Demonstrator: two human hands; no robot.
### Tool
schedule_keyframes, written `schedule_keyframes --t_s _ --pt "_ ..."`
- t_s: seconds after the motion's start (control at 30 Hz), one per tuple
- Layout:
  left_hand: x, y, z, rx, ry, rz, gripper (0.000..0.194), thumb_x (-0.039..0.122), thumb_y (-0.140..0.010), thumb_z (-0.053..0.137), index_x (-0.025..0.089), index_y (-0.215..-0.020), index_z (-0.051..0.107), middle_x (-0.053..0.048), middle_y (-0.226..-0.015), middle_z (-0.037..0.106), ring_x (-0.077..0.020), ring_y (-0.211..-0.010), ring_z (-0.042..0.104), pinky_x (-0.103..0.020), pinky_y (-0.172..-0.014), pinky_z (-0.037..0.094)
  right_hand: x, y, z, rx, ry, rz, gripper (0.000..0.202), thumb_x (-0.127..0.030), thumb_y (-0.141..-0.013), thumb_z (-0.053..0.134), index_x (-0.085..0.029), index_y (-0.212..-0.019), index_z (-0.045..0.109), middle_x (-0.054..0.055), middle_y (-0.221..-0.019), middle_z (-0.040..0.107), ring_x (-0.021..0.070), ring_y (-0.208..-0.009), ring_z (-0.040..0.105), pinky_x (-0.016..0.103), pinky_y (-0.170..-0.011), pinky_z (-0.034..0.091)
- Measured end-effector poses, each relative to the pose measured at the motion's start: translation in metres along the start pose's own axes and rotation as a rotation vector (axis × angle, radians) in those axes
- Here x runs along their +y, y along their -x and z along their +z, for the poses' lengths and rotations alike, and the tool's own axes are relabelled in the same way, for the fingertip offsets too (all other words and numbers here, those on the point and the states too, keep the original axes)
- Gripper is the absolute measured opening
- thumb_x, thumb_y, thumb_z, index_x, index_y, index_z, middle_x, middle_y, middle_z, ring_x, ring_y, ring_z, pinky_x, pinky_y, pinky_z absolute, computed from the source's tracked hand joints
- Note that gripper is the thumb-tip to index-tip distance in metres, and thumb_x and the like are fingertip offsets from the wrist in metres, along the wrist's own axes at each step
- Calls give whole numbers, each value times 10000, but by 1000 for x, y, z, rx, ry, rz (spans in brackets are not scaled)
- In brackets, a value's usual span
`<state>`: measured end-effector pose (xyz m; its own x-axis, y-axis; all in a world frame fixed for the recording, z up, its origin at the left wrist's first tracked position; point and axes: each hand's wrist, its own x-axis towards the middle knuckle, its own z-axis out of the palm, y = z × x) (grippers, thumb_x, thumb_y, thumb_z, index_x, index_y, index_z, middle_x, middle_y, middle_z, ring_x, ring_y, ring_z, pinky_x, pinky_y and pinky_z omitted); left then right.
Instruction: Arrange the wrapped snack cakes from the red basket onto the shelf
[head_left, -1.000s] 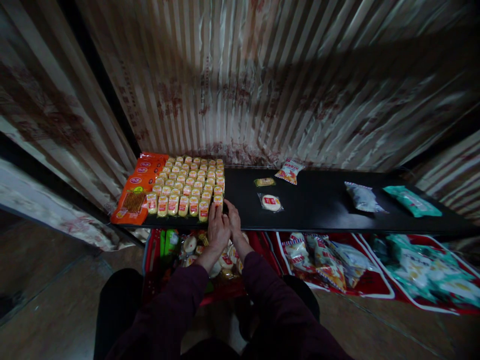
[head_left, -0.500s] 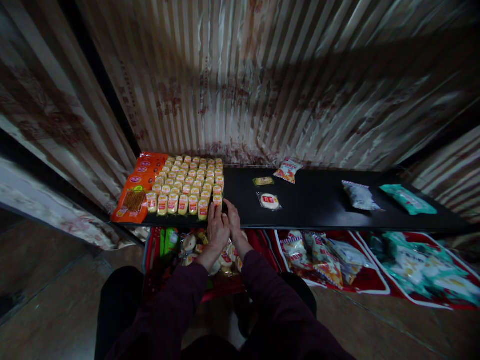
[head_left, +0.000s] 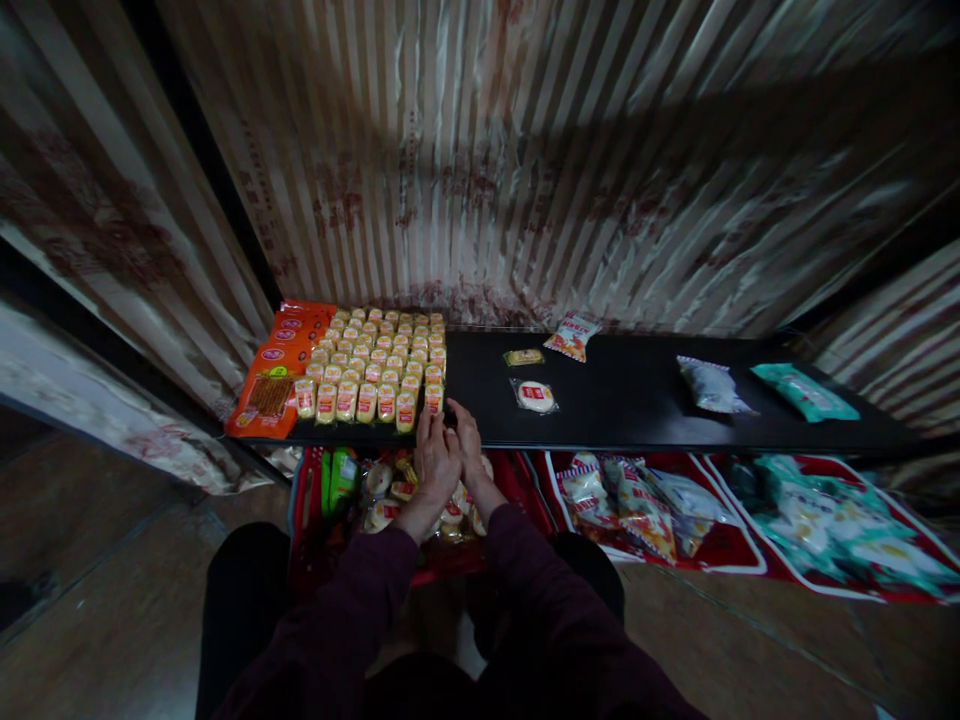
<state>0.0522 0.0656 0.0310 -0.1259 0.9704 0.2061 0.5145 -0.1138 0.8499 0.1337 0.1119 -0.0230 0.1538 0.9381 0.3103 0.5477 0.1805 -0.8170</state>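
Note:
Wrapped snack cakes (head_left: 366,403) stand in tight rows on the left of the black shelf. The fingers of my left hand (head_left: 438,458) are stretched forward against the lower end of the snack cake (head_left: 433,397) at the front right corner of the rows. Beside it, my right hand (head_left: 466,442) has its fingers extended, fingertips just right of that packet. The two hands meet near the thumbs at the shelf's front edge. No packet is visible lifted in either hand; the undersides of the fingers are hidden.
Orange snack bags (head_left: 270,385) lie at the left end of the shelf (head_left: 615,400). Right of the rows lie a green-gold packet (head_left: 523,357), a round white cake (head_left: 535,396) and several bags. Below, red baskets (head_left: 540,500) hold more snacks. A striped curtain (head_left: 480,170) hangs behind.
My fingertips have drawn back slightly from the corner snack cake, so more of its front shows. The view has shifted a little; the rows look unchanged.

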Motion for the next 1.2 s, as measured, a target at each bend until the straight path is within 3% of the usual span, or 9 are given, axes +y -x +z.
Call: schedule_keyframes --t_s 0.27,0.57,0.73,0.83,1.03,1.2 --pt "1 29 -2 29 -18 20 404 206 -861 363 146 -1181 603 -118 -1396 477 -222 -1361 341 -413 -1132 290 -10 32 -11 -10 -28 -64 522 -158 -736 435 -167 -1249 530 97 -1266 578 210 -1185 507 408 -1075 363" --pt "-9 66 -9 -120 -33 -7 429 220 -880 330 142 -1239 551 -115 -1436 428 -194 -1364 330 -379 -1138 266 -11 71 -16 -50 17 60 487 -132 -771 388 -171 -1225 560 80 -1272 582 188 -1206 492 383 -1095 339" --pt "-24 80 -2 -210 -18 -88 404 216 -870 345 136 -1196 570 -124 -1378 490 -194 -1312 402 -365 -1122 287 -1 93 -13 -102 -32 110 488 -108 -765 392 -185 -1208 582 62 -1216 620 182 -1180 515 364 -1081 361" --pt "-38 84 3 -306 -20 -255 377 218 -872 353 147 -1161 586 -127 -1281 573 -202 -1230 493 -357 -1074 343 7 105 -12 -218 59 213 471 -86 -771 397 -177 -1182 606 73 -1180 646 189 -1153 544 347 -1046 396" --pt "-68 93 10 -437 61 -579 212 227 -841 466 212 -946 649 -76 -1114 673 -201 -1086 588 -353 -995 413 20 113 -13 -682 384 367 361 -85 -816 490 -106 -1152 621 161 -1162 653 209 -1072 610 275 -919 451" --pt "-89 100 19 -417 281 -794 146 187 -819 484 208 -839 627 -49 -965 688 -167 -920 627 -324 -841 516 32 111 -12 -788 433 414 266 -102 -806 550 -135 -1031 686 146 -1126 676 219 -1037 630 242 -861 451"
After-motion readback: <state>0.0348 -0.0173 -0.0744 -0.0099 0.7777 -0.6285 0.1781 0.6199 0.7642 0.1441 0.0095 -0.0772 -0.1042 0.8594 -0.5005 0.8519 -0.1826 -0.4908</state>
